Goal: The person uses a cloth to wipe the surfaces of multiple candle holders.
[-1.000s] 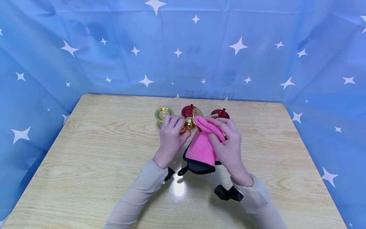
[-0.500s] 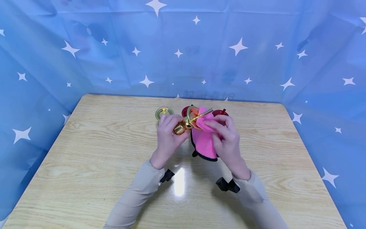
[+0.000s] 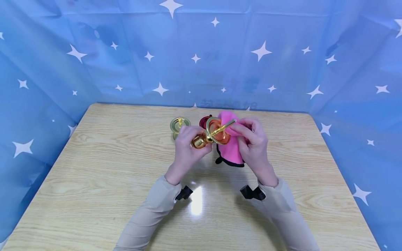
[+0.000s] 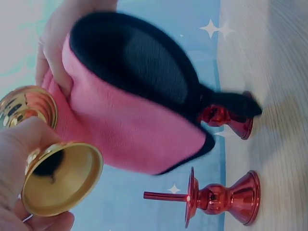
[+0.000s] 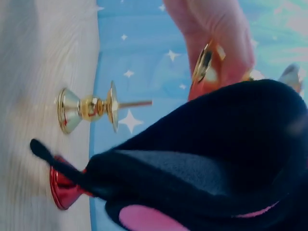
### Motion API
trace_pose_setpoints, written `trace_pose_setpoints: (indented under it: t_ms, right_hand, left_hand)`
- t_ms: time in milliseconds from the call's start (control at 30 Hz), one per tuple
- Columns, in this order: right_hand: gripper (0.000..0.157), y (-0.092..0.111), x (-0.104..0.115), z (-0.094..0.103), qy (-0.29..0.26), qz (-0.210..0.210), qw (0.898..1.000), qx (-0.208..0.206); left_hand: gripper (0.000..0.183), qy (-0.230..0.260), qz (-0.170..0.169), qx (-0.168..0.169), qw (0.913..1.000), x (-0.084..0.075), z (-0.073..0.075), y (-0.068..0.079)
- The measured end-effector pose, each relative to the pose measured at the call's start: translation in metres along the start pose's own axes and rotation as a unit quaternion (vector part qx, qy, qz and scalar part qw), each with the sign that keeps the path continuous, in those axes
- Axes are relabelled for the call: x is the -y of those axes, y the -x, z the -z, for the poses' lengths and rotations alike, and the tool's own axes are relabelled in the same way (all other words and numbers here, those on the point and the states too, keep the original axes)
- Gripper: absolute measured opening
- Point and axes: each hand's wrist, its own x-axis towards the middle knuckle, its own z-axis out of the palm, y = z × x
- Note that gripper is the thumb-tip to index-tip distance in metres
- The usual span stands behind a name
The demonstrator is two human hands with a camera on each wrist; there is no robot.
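In the head view my left hand (image 3: pixel 190 148) grips a shiny gold candlestick (image 3: pixel 199 141) by its stem and base. It is tilted, with its dish and spike pointing right. My right hand (image 3: pixel 255 144) pinches a pink cloth (image 3: pixel 230 151) with black edging, pressed against the dish of the candlestick. The left wrist view shows the candlestick's hollow base (image 4: pixel 67 183) between the left fingers. There the pink cloth (image 4: pixel 130 125) hangs folded, its dark lining and black loop showing. The lining also fills much of the right wrist view and hides the right fingers.
Another gold candlestick (image 3: pixel 180 123) stands upright at the back of the wooden table (image 3: pixel 119 167). Beside it is a red candlestick (image 3: pixel 204 122), partly covered by the held one. Low in the left wrist view stands a red candlestick (image 4: pixel 216 198); a second is partly behind the cloth.
The held candlestick has turned, so its dish and base show more fully. My right hand has shifted the cloth up around the dish, and its hanging edge has risen.
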Motion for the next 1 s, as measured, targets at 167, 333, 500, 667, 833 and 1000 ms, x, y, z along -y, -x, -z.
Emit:
trace_pose_setpoints:
  t_ms: [167, 333, 500, 667, 833, 1000]
  right_hand:
    - [0.029, 0.007, 0.018, 0.004, -0.071, -0.112, 0.991, 0.025]
    - [0.035, 0.014, 0.023, 0.002, -0.234, -0.385, 0.893, -0.016]
    - [0.036, 0.017, 0.028, -0.013, -0.262, -0.495, 0.828, -0.006]
    - [0.029, 0.014, 0.025, -0.022, -0.28, -0.506, 0.815, -0.002]
    - [0.029, 0.014, 0.023, -0.019, -0.285, -0.533, 0.797, 0.017]
    - [0.022, 0.016, 0.028, -0.015, -0.292, -0.554, 0.778, 0.042]
  left_hand:
    - [0.024, -0.01, 0.033, -0.017, 0.9993, 0.002, 0.001, 0.002]
    - [0.026, 0.005, 0.093, -0.034, 0.995, -0.001, 0.003, 0.0]
    - [0.027, 0.018, 0.127, -0.008, 0.9916, -0.008, 0.003, -0.002]
    - [0.029, 0.012, 0.137, 0.037, 0.9898, -0.014, 0.001, 0.0]
    - [0.027, -0.003, 0.149, 0.034, 0.9882, -0.016, -0.002, 0.001]
    - [0.026, -0.05, 0.148, 0.004, 0.9878, -0.016, -0.003, -0.001]
